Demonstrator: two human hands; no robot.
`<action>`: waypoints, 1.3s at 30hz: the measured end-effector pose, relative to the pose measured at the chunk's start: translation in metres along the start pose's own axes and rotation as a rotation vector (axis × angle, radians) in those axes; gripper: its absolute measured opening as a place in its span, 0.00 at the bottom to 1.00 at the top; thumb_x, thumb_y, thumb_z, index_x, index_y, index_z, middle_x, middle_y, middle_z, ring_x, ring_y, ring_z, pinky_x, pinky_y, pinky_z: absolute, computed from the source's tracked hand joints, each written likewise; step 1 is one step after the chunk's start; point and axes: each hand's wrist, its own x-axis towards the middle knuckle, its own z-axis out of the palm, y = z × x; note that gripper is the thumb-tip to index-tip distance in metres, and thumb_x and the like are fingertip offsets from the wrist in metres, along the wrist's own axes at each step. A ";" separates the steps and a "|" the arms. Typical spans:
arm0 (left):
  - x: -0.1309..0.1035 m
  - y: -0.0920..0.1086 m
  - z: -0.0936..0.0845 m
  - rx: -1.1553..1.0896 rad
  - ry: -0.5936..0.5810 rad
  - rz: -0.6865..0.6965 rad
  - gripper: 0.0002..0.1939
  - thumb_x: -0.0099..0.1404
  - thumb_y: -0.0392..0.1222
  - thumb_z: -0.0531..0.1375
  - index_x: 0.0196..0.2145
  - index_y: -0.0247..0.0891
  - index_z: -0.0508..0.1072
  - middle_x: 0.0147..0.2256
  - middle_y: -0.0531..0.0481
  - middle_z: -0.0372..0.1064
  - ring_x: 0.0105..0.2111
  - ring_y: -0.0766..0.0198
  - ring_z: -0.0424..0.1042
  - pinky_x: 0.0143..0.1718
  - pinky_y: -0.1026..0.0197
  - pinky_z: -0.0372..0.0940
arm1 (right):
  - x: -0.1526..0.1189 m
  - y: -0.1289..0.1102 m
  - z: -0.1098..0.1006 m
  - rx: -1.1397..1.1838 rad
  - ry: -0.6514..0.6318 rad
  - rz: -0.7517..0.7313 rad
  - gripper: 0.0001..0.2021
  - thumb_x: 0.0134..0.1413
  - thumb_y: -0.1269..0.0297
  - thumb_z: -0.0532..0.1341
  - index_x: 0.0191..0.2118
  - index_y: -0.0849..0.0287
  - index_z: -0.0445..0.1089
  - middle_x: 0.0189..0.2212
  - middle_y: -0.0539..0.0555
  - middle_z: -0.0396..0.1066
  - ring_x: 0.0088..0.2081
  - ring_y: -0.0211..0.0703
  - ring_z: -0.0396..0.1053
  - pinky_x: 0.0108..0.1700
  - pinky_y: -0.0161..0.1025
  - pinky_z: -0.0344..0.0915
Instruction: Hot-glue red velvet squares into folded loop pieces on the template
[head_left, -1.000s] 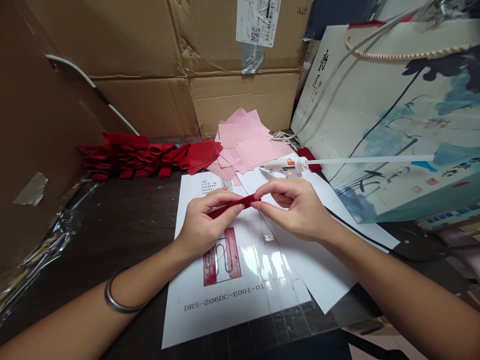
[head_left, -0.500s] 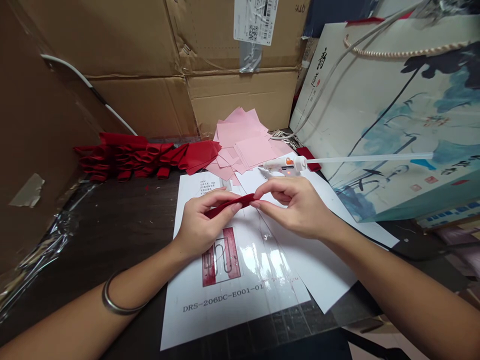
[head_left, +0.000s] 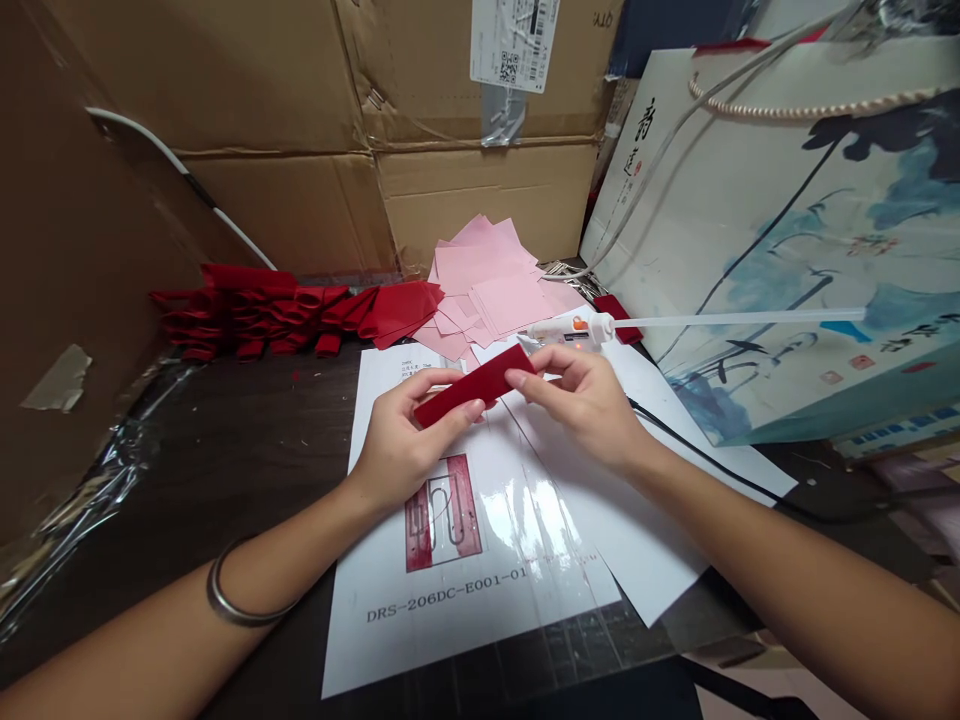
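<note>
A narrow, flat strip of red fabric (head_left: pixel 474 388), apparently folded, is held up between both hands above the printed sheet (head_left: pixel 420 650). My left hand (head_left: pixel 409 425) is closed on its left end, thumb in front and fingers behind. At the right end, my right hand (head_left: pixel 581 395) pinches it with the thumb on the front face; some of its fingers are hidden behind. Just beyond the right hand lies a white glue gun (head_left: pixel 562 328) with a long glue stick (head_left: pixel 742 317) poking out to the right.
Folded red fabric pieces (head_left: pixel 247 315) are heaped at the back left. Pink squares (head_left: pixel 487 275) lie at the back middle, with metal clips (head_left: pixel 574 275) beside them. A large paper bag (head_left: pixel 787 230) stands right; cardboard boxes (head_left: pixel 480 190) wall the back. A black cable (head_left: pixel 705 455) crosses the right side.
The red fabric strip has turned from nearly edge-on to showing its broad face, its right end raised. My right thumb has shifted onto that face; my left hand has barely moved.
</note>
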 end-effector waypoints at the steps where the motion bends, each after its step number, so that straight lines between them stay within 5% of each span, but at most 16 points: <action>1: 0.001 0.000 0.000 0.008 0.003 -0.001 0.14 0.59 0.44 0.67 0.41 0.35 0.74 0.31 0.47 0.78 0.32 0.60 0.78 0.37 0.60 0.73 | 0.001 0.001 -0.001 0.033 0.028 -0.003 0.11 0.52 0.57 0.67 0.28 0.58 0.69 0.28 0.49 0.70 0.25 0.33 0.61 0.26 0.36 0.55; 11: 0.004 0.002 0.000 0.022 0.090 0.017 0.12 0.65 0.45 0.62 0.33 0.33 0.79 0.33 0.45 0.79 0.37 0.58 0.78 0.43 0.58 0.72 | 0.006 0.006 -0.003 0.113 0.097 0.010 0.12 0.51 0.59 0.68 0.25 0.57 0.66 0.21 0.45 0.58 0.20 0.30 0.45 0.22 0.36 0.44; 17: 0.004 0.003 0.000 -0.003 0.074 -0.018 0.10 0.63 0.44 0.63 0.34 0.34 0.81 0.34 0.46 0.80 0.38 0.58 0.78 0.46 0.57 0.71 | 0.004 0.000 0.003 0.239 0.057 0.211 0.15 0.49 0.54 0.68 0.25 0.56 0.64 0.15 0.40 0.42 0.18 0.31 0.38 0.19 0.37 0.37; 20: 0.005 0.001 -0.001 -0.011 0.080 -0.025 0.10 0.63 0.44 0.64 0.34 0.34 0.81 0.34 0.45 0.80 0.38 0.58 0.78 0.46 0.58 0.71 | 0.005 0.001 0.005 0.252 0.097 0.235 0.20 0.47 0.55 0.70 0.21 0.56 0.58 0.16 0.41 0.41 0.18 0.31 0.37 0.19 0.38 0.36; 32: 0.005 -0.004 0.000 -0.133 0.114 0.003 0.11 0.64 0.46 0.64 0.36 0.35 0.79 0.30 0.48 0.77 0.34 0.61 0.77 0.43 0.60 0.70 | 0.004 0.005 0.010 0.380 0.132 0.199 0.18 0.46 0.57 0.71 0.20 0.57 0.62 0.16 0.41 0.42 0.19 0.31 0.36 0.22 0.39 0.36; 39: 0.011 -0.014 -0.006 -0.224 0.286 0.080 0.12 0.65 0.48 0.62 0.29 0.37 0.73 0.26 0.52 0.73 0.28 0.65 0.73 0.34 0.62 0.68 | 0.007 0.003 0.003 0.430 0.159 0.224 0.21 0.46 0.59 0.72 0.20 0.56 0.57 0.16 0.41 0.38 0.19 0.32 0.34 0.21 0.39 0.33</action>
